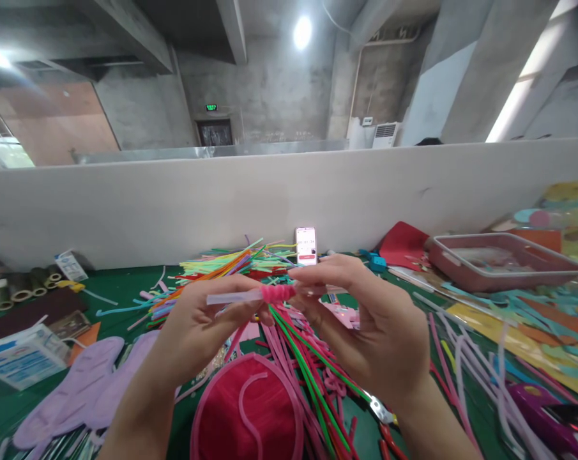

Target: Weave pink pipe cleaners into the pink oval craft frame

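Observation:
A pink pipe cleaner (278, 293) is wound in a tight coil around a pale translucent stick (228, 298), held level above the table. My left hand (193, 326) is closed around the stick, with its thumb and fingers just left of the coil. At the coil's right end, my right hand (375, 326) pinches the pipe cleaner and the stick with thumb and forefinger. Under the hands lie loose pink pipe cleaners (281, 361) and several green ones (312, 390). A round red fabric piece with a pink edge (221, 415) lies nearest me.
A lit phone (306, 246) leans on the white partition (174, 204). Behind my hands lie colourful pipe cleaners (235, 263). Purple wing-like shapes (78, 390) and a small box (25, 354) are left; a pink tray (504, 278), pliers (379, 409) and a purple tool (547, 415) are right.

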Demonstrator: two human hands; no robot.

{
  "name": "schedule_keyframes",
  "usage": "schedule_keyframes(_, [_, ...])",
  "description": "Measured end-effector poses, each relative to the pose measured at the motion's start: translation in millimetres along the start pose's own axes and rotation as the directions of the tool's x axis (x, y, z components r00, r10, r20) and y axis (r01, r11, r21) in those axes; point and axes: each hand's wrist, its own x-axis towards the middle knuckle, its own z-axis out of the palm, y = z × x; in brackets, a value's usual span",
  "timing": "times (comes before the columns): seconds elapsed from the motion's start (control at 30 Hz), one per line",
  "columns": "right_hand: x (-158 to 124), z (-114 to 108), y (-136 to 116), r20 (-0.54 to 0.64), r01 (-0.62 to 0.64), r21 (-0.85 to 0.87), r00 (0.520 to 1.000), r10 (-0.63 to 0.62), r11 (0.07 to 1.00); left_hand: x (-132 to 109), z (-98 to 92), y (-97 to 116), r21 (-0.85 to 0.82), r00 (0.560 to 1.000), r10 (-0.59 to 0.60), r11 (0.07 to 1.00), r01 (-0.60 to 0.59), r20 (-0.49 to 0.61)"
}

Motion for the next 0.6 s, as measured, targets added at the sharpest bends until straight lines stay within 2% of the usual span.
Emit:
schedule_keyframes(0.17, [3,1,0,-0.060,0.041,-0.072,0.997,-0.045,0.997,-2,3.6,5,0.179,0.999,0.034,0.983,-0.037,0.021])
schedule_keyframes(0.23, [3,2,1,-0.080,0.050,-0.124,0.995,-0.060,0.991,-2,4.7,7,0.202,0.999,0.023,0.979,-0.029,0.030])
schedule_keyframes(0.6, [1,7,6,-0.123,0.160,-0.284,0.972,-0.201,0.945,-2,13.2,10,0.093,0.993,-0.097,0.990,0.103,-0.070])
